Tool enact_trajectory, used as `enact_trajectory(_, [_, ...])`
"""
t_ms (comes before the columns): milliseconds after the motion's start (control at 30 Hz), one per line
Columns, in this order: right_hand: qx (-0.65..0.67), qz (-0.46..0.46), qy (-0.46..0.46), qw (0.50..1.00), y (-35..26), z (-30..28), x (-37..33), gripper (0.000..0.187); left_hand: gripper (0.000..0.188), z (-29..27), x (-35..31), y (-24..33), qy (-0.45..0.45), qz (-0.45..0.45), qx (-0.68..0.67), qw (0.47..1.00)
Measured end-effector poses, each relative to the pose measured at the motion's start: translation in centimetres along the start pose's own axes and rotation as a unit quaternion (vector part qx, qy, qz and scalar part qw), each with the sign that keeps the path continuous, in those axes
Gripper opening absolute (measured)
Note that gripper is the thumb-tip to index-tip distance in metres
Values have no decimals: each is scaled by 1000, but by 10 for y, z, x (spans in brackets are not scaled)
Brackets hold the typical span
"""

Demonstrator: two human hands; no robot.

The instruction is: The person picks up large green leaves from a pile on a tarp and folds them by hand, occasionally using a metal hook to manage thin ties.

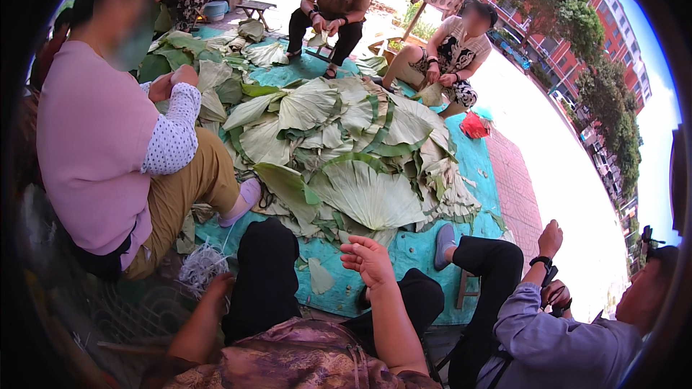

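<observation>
Outdoors on a paved yard, a teal tarp point(432, 245) carries one big heap of lotus leaves point(346, 151) at frame centre, mostly unsorted. Five other people sit around it. Right hand point(369, 259) hovers spread, empty; left hand point(216, 287) touches the string bundle point(202, 265), grip unclear.

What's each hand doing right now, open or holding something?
Left hand: down beside a bundle of white string, fingers hidden; cannot tell.
Right hand: open, palm up, empty, raised toward the pile of big green leaves.
</observation>
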State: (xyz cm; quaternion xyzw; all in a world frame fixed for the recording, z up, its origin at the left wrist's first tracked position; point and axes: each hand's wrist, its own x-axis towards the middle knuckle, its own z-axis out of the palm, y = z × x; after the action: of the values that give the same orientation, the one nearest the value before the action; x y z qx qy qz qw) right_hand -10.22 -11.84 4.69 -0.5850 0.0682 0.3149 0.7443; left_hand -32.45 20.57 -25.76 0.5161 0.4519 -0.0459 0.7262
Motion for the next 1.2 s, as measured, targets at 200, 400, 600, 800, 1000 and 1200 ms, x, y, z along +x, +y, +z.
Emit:
enact_trajectory(200, [-15, 11, 27, 999, 2, 4, 4, 27, 35, 52, -5, 65, -166, 31, -49, 984])
enact_trajectory(400, [-37, 20, 29, 999, 5, 14, 8, 28, 31, 62, 32, 45, -99, -56, 40, 993])
enact_trajectory(600, [-63, 28, 2, 998, 6, 28, 14, 32, 28, 54, 81, 8, -58, -79, 58, 994])
enact_trajectory(800, [-52, 16, 7, 998, 8, 26, 13, 30, 27, 62, 46, 36, -58, -89, 54, 993])
enact_trajectory(1000, [-53, 19, -2, 998, 5, 28, 16, 33, 25, 59, 14, 60, -60, -110, 20, 992])
enact_trajectory(1200, [-58, -25, 20, 998, -21, 31, 16, 36, 24, 49, -21, 81, -124, -111, -55, 985])
